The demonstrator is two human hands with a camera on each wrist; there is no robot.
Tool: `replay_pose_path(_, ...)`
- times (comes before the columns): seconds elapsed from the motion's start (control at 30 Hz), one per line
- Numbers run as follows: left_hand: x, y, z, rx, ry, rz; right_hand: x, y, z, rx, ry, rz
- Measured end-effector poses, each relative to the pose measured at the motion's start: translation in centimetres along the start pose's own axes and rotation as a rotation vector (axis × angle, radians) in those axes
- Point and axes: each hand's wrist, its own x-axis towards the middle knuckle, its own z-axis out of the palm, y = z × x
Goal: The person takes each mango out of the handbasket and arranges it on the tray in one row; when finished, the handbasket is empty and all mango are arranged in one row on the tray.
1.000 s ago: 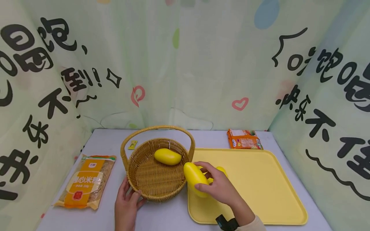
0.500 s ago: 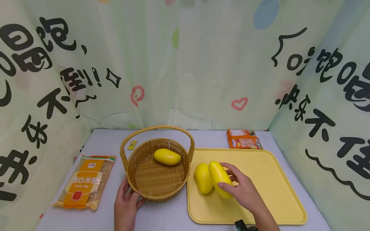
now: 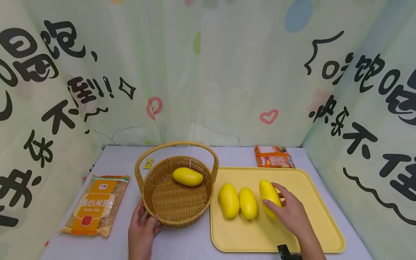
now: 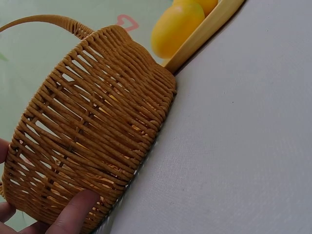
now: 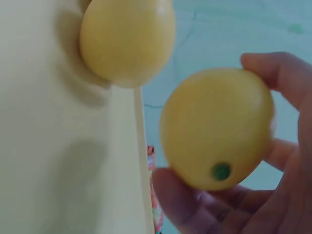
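My right hand (image 3: 290, 213) holds a smooth yellow mango (image 3: 268, 193) over the right half of the yellow tray (image 3: 312, 202). The right wrist view shows thumb and fingers around this mango (image 5: 217, 122), a green spot at its end and a shadow on the tray. Two more mangoes stand side by side on the tray's left: a larger one (image 3: 229, 200) and a slimmer one (image 3: 248, 203). One mango (image 3: 188, 176) lies inside the brown wicker basket (image 3: 175, 202). My left hand (image 3: 143, 227) grips that basket's near left side, its thumb (image 4: 75, 212) against the weave.
An orange-labelled bag of food (image 3: 94, 206) lies left of the basket. Behind the tray is an orange snack packet (image 3: 275, 156). A small yellow packet (image 3: 148, 163) sits behind the basket, whose tall handle (image 3: 177, 143) arches above it. Printed curtains enclose the table.
My right hand has moved right with its mango, from beside the basket to over the tray's right part. The two mangoes on the tray have come into full view. My left hand stays put.
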Motion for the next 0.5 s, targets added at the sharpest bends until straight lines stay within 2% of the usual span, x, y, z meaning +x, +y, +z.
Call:
replay_pose_path(0.17, 0.0, -0.1, 0.0, 0.010, 0.016, -0.010, 0.9, 1.2, 0.6, -0.136, -0.039, 0.037)
replay_pose_path(0.5, -0.1, 0.2, 0.0, 0.004, 0.008, -0.003, 2.0, 1.6, 1.4, -0.208, -0.095, 0.062)
